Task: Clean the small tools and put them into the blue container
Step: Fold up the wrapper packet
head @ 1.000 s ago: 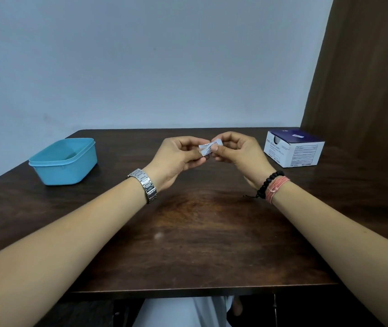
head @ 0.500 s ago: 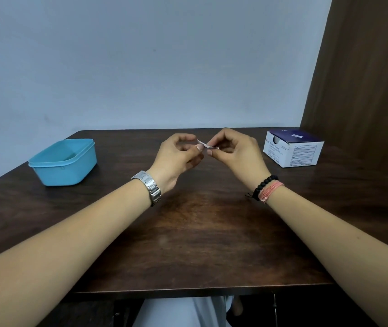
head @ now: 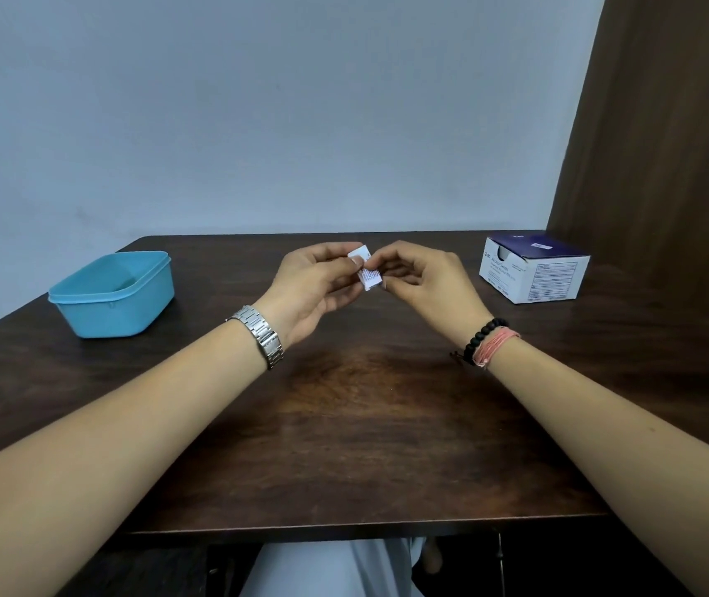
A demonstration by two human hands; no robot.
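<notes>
Hands met above surface: left hand (head: 313, 282) and right hand (head: 423, 280) both pinched small sachet (head: 367, 273). Looked light, thin, tearable; best held at edges.

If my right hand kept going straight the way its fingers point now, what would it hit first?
The right hand points leftward at the small white packet it already pinches; just beyond is the left hand. Depth looks shared, so the left fingers come first.
</notes>
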